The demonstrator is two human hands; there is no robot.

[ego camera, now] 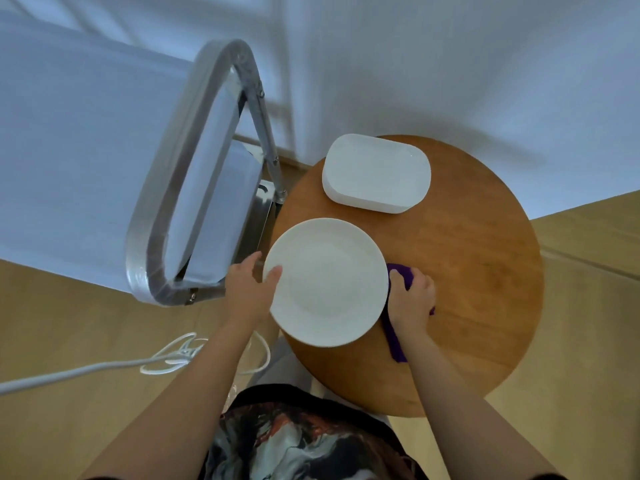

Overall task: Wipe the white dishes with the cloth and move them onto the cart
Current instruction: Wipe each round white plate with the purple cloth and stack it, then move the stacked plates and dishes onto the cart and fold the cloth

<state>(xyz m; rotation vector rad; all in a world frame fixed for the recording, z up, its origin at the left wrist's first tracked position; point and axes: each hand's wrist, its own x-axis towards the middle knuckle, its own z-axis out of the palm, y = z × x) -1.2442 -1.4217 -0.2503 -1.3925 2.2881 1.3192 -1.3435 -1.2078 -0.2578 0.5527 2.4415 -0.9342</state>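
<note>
Round white plate (327,282) sits at the near-left edge of the round wooden worktop (485,271), overhanging that edge slightly toward the cart. Left hand (251,285) grasps the plate's left rim: thumb on top of the rim, fingers curled under and out of sight. Right hand (412,299) is at the plate's right rim, clenched on a purple cloth (403,275); the cloth is bunched under the palm, one end poking out past the fingers, the other trailing back along the wrist onto the worktop. Cloth touches or nearly touches the plate's right edge; cannot tell whether the plate is lifted or resting. Stack of white rounded-rectangular dishes (377,173) is at the far edge of the worktop, apart from the round plate, untouched. Metal cart (194,174) stands just left of the worktop, its curved tubular handle frame nearest the camera, a steel tray corner visible between the frame and the worktop edge. White cable (166,358) lies coiled on the wood floor near-left of the worktop, below the left forearm. Person's patterned dark garment is at bottom centre.
</note>
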